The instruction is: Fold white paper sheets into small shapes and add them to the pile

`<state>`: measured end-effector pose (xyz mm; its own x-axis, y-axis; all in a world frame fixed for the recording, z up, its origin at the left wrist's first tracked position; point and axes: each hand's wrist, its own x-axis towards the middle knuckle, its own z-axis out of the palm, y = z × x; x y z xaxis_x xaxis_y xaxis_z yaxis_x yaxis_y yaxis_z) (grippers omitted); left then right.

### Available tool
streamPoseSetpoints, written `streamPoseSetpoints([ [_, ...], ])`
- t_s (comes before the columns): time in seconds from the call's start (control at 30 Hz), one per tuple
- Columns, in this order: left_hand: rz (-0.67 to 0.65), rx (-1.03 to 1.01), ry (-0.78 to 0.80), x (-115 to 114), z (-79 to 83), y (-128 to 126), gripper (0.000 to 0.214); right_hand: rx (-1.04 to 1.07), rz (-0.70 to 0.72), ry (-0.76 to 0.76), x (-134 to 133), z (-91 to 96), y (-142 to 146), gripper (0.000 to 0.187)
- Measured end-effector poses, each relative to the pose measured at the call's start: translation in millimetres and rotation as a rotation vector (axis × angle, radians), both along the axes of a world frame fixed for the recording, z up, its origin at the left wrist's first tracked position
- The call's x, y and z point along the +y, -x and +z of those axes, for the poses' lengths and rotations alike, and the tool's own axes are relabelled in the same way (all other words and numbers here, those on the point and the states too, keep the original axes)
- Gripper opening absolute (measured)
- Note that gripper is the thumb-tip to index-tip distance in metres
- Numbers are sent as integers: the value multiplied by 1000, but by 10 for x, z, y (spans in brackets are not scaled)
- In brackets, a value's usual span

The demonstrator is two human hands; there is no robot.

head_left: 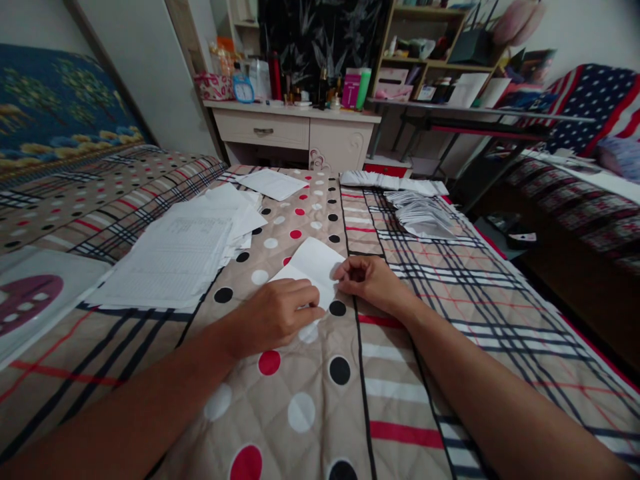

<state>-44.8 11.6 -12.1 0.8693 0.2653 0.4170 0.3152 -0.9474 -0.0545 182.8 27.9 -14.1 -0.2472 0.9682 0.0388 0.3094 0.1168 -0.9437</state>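
Observation:
A small white sheet of paper (316, 263) with a crease across it lies on the patterned bedspread in front of me. My left hand (285, 310) is closed at its lower left edge, fingers curled over the paper. At the right edge, my right hand (367, 281) pinches the same sheet between thumb and fingers. To the left is a thick, uneven stack of printed sheets (175, 247). Beyond it rests a smaller white paper pile (273, 183). Folded papers (420, 215) lie fanned out at the far right, beside a long row of folded papers (390, 181).
The quilted bedspread (320, 400) spreads under everything. At the left edge lies a white bag (45, 293) with a purple print. Past the bed stands a white dresser (270, 130) with bottles and a blue clock (243, 89). A metal-legged desk (480, 113) stands at right.

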Motion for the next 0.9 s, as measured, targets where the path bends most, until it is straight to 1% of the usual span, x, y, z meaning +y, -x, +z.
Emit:
streamPoseSetpoints([
  [0.23, -10, -12, 0, 0, -10, -8, 13, -38, -4, -11, 16, -19, 14, 12],
  [0.4, -11, 2, 4, 2, -17, -3, 12, -121, -13, -32, 11, -44, 21, 11],
  [0.5, -2, -7, 8, 0, -9, -2, 14, -171, -7, -71, 8, -53, 27, 9],
  [0.63, -8, -35, 52, 0, 17, 19, 15, -250, -13, -105, 5, -58, 31, 7],
  [0.7, -14, -42, 81, 5, 29, 38, 13, -249, -13, -104, 5, -57, 31, 7],
  [0.8, -20, -71, 111, 15, 32, 63, 11, -238, -3, -96, 8, -52, 28, 7],
  [0.9, -14, -88, 135, 18, 15, 69, 7, -279, 12, -66, 11, -39, 27, 7],
])
